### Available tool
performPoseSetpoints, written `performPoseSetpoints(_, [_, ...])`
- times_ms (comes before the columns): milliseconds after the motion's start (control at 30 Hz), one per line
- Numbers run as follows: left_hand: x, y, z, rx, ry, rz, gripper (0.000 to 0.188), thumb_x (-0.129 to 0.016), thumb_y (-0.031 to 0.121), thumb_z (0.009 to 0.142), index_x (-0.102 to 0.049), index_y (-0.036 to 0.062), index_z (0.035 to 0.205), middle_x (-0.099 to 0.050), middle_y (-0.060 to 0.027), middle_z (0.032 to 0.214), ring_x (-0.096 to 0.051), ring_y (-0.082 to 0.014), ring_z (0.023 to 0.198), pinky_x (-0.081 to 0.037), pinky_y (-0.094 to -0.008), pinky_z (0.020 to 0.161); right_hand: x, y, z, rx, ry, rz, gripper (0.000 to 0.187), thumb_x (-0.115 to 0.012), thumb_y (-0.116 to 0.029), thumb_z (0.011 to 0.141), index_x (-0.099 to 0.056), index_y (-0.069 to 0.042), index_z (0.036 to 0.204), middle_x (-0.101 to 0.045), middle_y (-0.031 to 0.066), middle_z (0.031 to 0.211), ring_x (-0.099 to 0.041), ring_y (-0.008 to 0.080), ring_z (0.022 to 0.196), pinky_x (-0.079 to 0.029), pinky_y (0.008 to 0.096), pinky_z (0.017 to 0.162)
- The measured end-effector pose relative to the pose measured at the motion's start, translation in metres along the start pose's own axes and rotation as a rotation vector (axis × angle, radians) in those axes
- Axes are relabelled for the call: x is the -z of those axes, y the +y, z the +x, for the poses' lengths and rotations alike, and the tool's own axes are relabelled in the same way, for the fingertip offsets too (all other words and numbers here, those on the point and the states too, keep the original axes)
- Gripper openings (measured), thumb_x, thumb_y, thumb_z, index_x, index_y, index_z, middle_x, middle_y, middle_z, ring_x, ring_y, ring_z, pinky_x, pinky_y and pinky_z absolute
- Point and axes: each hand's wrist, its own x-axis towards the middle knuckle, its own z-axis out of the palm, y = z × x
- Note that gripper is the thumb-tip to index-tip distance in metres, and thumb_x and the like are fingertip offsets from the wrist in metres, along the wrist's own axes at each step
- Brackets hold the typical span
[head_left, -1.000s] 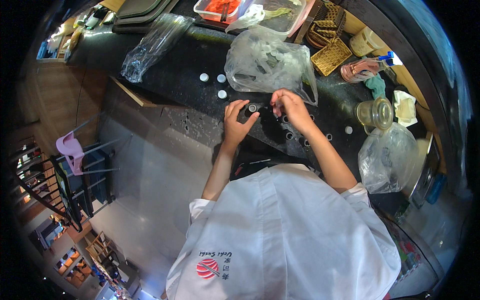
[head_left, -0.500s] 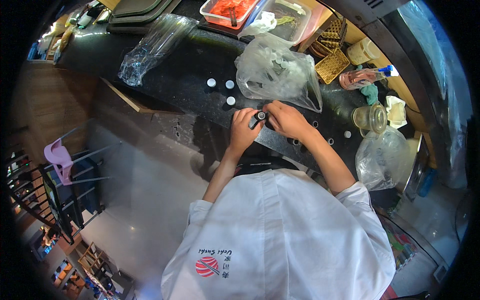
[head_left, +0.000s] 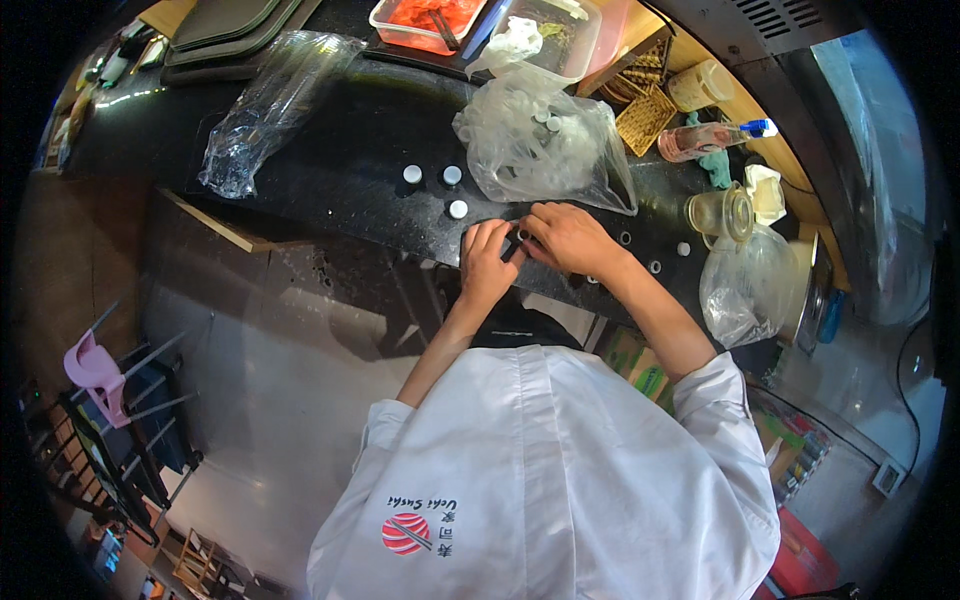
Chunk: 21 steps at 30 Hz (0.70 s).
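Close to the counter's front edge, my left hand (head_left: 488,262) is wrapped round a small dark bottle (head_left: 522,236) with a pale ring at its mouth. My right hand (head_left: 572,240) meets it from the other side, its fingertips bent together at the bottle's mouth; whatever they pinch is hidden. Left of my hands stand three small dark bottles with white caps (head_left: 458,209). Beside my right forearm are several uncapped ones (head_left: 625,238), and a loose white cap (head_left: 684,249) lies past them. A clear plastic bag (head_left: 500,150) with white caps inside sits just beyond my hands.
A clear plastic sleeve (head_left: 270,110) lies on the dark counter (head_left: 340,150) at left. Farther back are a tub of orange-red food (head_left: 415,22) and a clear container (head_left: 570,45). At right stand woven baskets (head_left: 645,118), a spray bottle (head_left: 705,140), a glass jar (head_left: 722,213) and another plastic bag (head_left: 745,285).
My right fingers have moved over the bottle's mouth, covering more of it. The whole view has shifted slightly; the capped bottles stay in place on the counter.
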Motion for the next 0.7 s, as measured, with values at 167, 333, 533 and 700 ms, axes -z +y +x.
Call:
performPoseSetpoints(167, [0.003,0.001,0.001,-0.021,-0.02,-0.012,0.045,-0.085,0.012,0.072,-0.067,-0.004,0.11,-0.066,-0.0154,0.117,-0.059,-0.0368,0.108,-0.049,-0.045,0.094,0.004,-0.002,0.006,0.022,-0.062,-0.107,0.024,-0.071,-0.025,0.086,-0.064,-0.004,0.095,-0.062,0.0104,0.093,-0.067,0.0304,0.09,-0.053,0.0416,0.083])
performPoseSetpoints(333, [0.003,0.001,0.001,-0.007,-0.028,-0.004,0.044,-0.085,0.013,0.073,-0.068,-0.0001,0.11,-0.065,-0.0112,0.117,-0.058,-0.0336,0.111,-0.048,-0.0438,0.096,0.008,-0.006,0.01,0.025,-0.092,-0.183,0.024,-0.071,-0.027,0.086,-0.064,-0.005,0.093,-0.064,0.0104,0.093,-0.068,0.029,0.091,-0.053,0.0398,0.083])
performPoseSetpoints(533, [0.002,0.0,0.001,-0.006,-0.031,0.002,0.044,-0.085,0.016,0.073,-0.068,0.0019,0.111,-0.065,-0.0101,0.116,-0.058,-0.0327,0.11,-0.047,-0.0434,0.097,0.008,-0.009,0.01,0.013,-0.095,-0.19,0.025,-0.07,-0.028,0.086,-0.065,-0.005,0.093,-0.065,0.0104,0.092,-0.069,0.0286,0.091,-0.052,0.039,0.083])
performPoseSetpoints(700, [0.001,0.0,0.001,0.01,-0.04,-0.019,0.041,-0.085,0.015,0.074,-0.068,0.0035,0.11,-0.066,-0.0103,0.114,-0.058,-0.0327,0.11,-0.047,-0.0438,0.096,0.016,-0.01,-0.001,-0.151,0.004,0.023,0.028,-0.072,-0.027,0.086,-0.066,-0.003,0.098,-0.065,0.0121,0.091,-0.068,0.0315,0.086,-0.053,0.0421,0.077])
